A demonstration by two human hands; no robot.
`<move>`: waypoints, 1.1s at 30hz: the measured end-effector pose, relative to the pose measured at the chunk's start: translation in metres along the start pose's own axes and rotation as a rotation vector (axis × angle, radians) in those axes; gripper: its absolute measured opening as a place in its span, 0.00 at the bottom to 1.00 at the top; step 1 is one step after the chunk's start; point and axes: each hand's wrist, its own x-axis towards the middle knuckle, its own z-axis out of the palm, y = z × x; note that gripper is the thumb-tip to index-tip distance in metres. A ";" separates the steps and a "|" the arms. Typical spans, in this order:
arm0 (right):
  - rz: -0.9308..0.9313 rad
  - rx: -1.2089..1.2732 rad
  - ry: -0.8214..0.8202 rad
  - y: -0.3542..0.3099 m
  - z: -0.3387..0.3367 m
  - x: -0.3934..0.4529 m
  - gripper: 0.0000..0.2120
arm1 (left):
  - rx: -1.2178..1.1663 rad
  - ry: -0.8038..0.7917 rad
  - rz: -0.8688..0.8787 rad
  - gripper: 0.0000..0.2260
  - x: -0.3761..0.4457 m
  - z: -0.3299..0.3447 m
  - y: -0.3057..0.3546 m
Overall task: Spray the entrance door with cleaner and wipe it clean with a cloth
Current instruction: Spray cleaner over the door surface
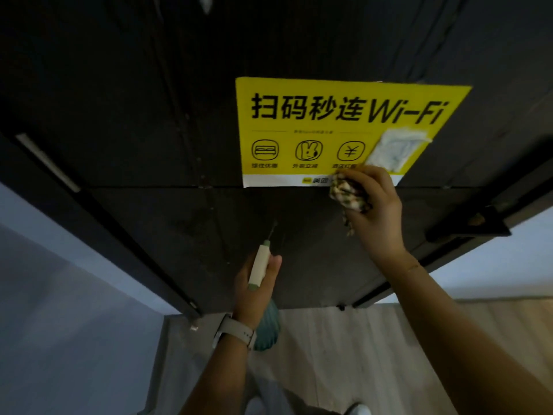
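Observation:
The dark entrance door [149, 145] fills the upper view, with a yellow Wi-Fi sticker [329, 127] on it. My right hand [377, 211] grips a crumpled patterned cloth [348, 194] against the door at the sticker's lower right edge. Lower down, my left hand [254, 289] holds a spray bottle [260, 265] with a cream nozzle pointing at the door; its green body [267, 327] shows below the wrist. A faint wet patch marks the door just ahead of the nozzle.
A dark door handle [466, 226] sticks out at the right edge of the door. A pale strip [48, 161] runs along the left frame. Light wood floor [344, 354] lies below, and pale walls flank the door.

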 end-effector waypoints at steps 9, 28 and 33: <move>-0.016 0.047 0.013 0.002 0.002 0.001 0.19 | 0.041 0.028 -0.153 0.11 -0.009 0.023 -0.017; 0.146 -0.033 -0.072 0.041 0.036 -0.045 0.21 | 0.114 0.030 -0.225 0.10 0.001 0.024 -0.089; 0.109 -0.045 -0.080 0.043 0.026 -0.049 0.22 | 0.179 0.012 -0.191 0.09 -0.001 0.027 -0.096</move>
